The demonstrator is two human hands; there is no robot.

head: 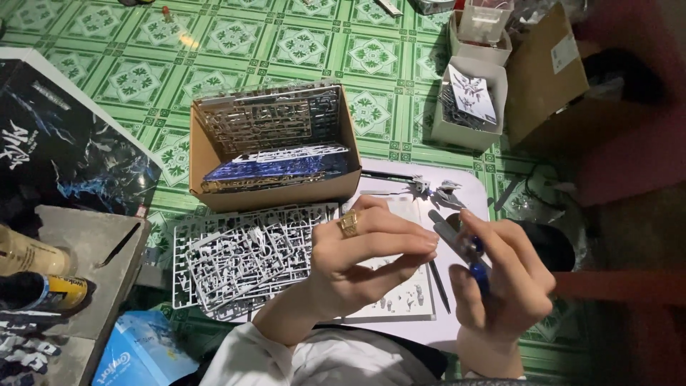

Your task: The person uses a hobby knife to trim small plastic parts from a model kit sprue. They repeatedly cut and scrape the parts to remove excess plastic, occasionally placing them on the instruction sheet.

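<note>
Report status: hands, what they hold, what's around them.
Left hand pinched shut, its contents too small to tell. Right hand grips blue-handled nippers. Grey parts sprue beside left hand; cardboard box of sprues beyond.

Green patterned floor tiles [236, 36], grey part frames [243, 257], blue-handled tool [477, 268]

the left hand [357, 261] has a big gold ring [350, 223] with a square top on one of its fingers [400, 239]. the right hand [500, 279] has no ring that shows. both arms come out of white sleeves [286, 357], the cloth looks soft and a bit wrinkly, and there is a dark strip of clothing [400, 343] lower down between them.
</note>
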